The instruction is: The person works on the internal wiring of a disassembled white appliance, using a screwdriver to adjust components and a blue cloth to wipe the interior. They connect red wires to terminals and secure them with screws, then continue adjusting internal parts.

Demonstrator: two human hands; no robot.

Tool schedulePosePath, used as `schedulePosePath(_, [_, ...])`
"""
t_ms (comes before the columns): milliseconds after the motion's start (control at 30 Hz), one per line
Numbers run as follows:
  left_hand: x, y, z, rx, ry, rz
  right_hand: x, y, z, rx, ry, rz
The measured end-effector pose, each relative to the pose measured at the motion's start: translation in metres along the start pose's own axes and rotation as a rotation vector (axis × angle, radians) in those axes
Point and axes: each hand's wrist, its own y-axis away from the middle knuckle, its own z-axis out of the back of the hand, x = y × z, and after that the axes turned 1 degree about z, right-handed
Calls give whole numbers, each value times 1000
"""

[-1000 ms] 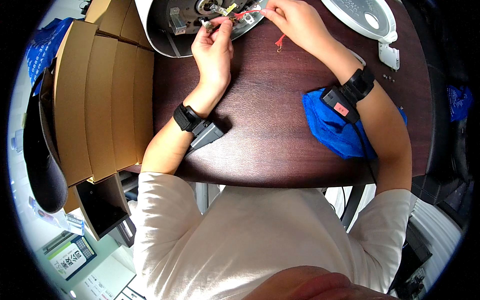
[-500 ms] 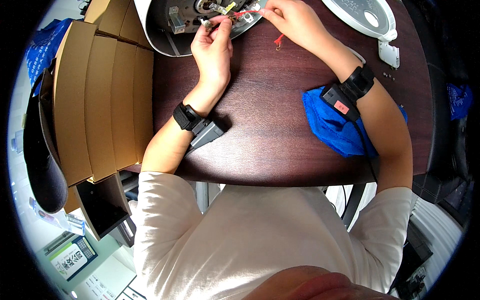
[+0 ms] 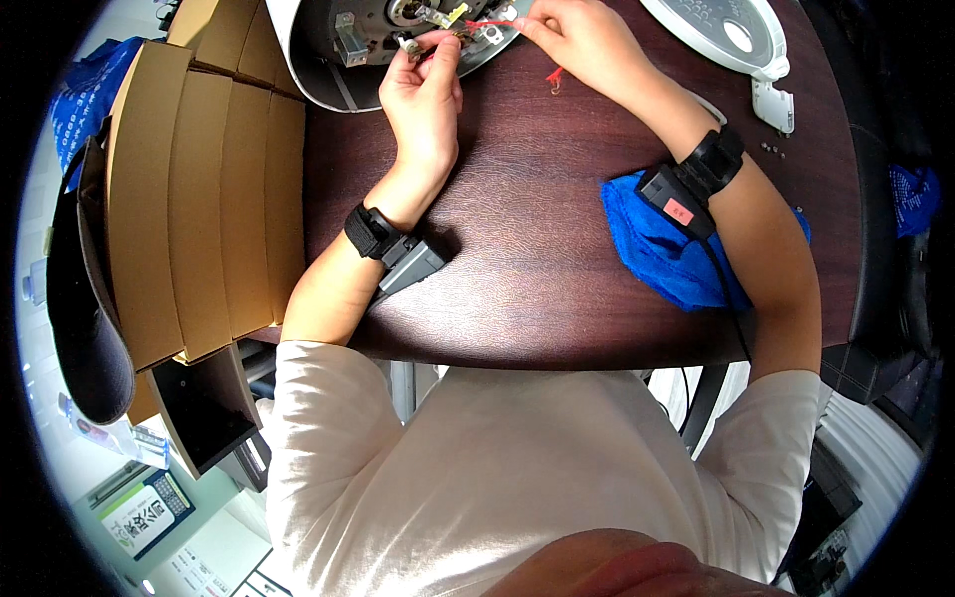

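Surface: we work over a dark reddish-brown, wood-grained surface (image 3: 517, 239) with a curved near edge.
Boxes: tall brown cardboard boxes (image 3: 199, 209) stand along our left side.
Housing: the white-walled, rounded housing (image 3: 286, 35) with metal fittings inside lies at the far side of the surface, its open end facing us and its far part cut off. We judge it stiff and fairly bulky, its smooth wall perhaps slippery; the rim looks the surest place to take hold.
Lid: a pale grey, round plastic lid (image 3: 711, 30) with a hinged-looking tab rests at the far right; we expect it to be light and rigid.
Cloth: a soft, crumpled bright blue cloth (image 3: 647, 259) lies partly under our right forearm.
Left hand: our left hand (image 3: 423, 104) reaches up into the housing's mouth, wrist nearly straight. Its fingers are bunched narrowly among small metal parts; we cannot tell whether they grip one.
Right hand: our right hand (image 3: 587, 40) slants in from the right, back of the hand up, just outside the rim. Its thumb and forefinger pinch a wire.
Wire: that thin, red, flexible wire (image 3: 489, 23) spans from the fittings to our right fingers. We judge it light and limp, its ends delicate, best held by the insulated length.
Bits: a few tiny, greyish metal bits (image 3: 773, 149) lie near the lid's tab.
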Motion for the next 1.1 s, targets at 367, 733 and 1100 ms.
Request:
schedulePosePath(367, [0,0,-3,-8,22,-28,1,0,-1,-136,31,96])
schedulePosePath(733, [0,0,0,-10,0,-9,2,1,-3,-160,42,118])
schedulePosePath(1100, [-2,0,-2,-57,3,1,2,2,-6,-96,-78,58])
